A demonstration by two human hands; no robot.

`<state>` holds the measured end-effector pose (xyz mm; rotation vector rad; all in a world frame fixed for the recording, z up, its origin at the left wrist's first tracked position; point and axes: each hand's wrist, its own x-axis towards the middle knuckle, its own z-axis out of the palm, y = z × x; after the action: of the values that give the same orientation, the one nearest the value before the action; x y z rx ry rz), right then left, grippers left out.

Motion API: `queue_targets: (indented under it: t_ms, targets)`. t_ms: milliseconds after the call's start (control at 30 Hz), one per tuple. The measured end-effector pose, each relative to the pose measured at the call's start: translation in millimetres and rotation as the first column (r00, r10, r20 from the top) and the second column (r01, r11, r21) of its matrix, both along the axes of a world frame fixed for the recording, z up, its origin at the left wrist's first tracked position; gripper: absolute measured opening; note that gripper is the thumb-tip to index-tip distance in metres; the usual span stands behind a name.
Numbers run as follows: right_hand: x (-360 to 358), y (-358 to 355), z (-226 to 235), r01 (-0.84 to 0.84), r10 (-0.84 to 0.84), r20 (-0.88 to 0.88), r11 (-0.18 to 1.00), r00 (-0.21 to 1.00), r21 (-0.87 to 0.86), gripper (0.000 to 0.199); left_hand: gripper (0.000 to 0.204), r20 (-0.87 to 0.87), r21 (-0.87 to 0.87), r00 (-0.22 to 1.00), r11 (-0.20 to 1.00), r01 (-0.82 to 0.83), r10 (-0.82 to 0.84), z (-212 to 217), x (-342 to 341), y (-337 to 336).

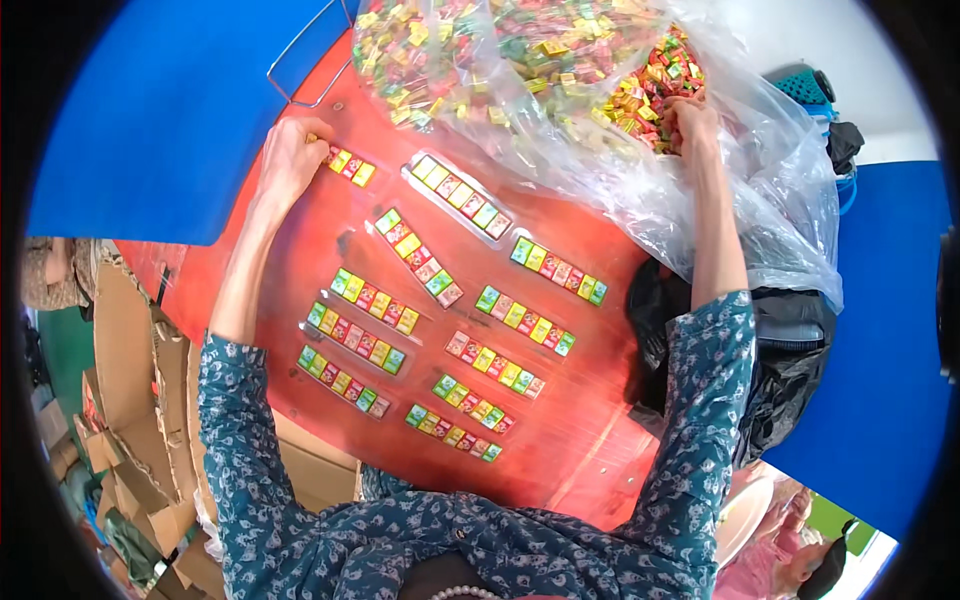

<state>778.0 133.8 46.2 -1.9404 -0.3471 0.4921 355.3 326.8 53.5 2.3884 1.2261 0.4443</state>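
Observation:
At the far left of the red table, my left hand (290, 158) is closed, its fingertips pinching a small yellow wrapped piece, which looks like a sweet. It is over the end of a row of red, yellow and green pieces (352, 168); the hand covers part of that row. My right hand (688, 122) reaches into the mouth of a big clear plastic bag (770, 160). Its fingers are curled among loose wrapped pieces (650, 88), and what they hold is hidden.
Several filled clear trays, such as one tray (458, 195), lie in two slanting columns on the red table (560, 420). A wire frame (312, 100) stands at the far left edge. Black plastic (790, 390) hangs at right. Cardboard boxes (135, 390) are at left; another person (775, 560) is lower right.

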Motion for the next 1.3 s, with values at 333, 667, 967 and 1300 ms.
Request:
queue_targets:
  t_ms: [333, 667, 967, 1300]
  targets:
    - [38.1, 32.3, -0.3, 0.002, 0.048, 0.712, 0.998, 0.7, -0.07, 0.027, 0.015, 0.368, -0.455, 0.929, 0.865, 0.213, -0.035, 65.9, 81.8, -60.6]
    - [32.9, 64.5, -7.9, -0.063, 0.292, 0.818, 0.951, 0.495, -0.302, 0.03, 0.023, 0.388, -0.294, 0.819, 0.786, 0.544, -0.422, 26.7, 304.9, -101.4]
    - [57.9, 46.3, -9.0, -0.116, 0.367, 0.881, 0.93, 0.299, -0.348, 0.029, 0.01, -0.234, 0.47, 0.895, 0.762, 0.445, -0.379, 28.6, 307.1, -89.8]
    - [61.7, 50.6, -18.0, -0.225, 0.379, 0.861, 0.921, 0.338, -0.318, 0.02, 0.013, 0.376, -0.4, 0.902, 0.841, 0.365, -0.213, 35.8, 338.6, -34.8]
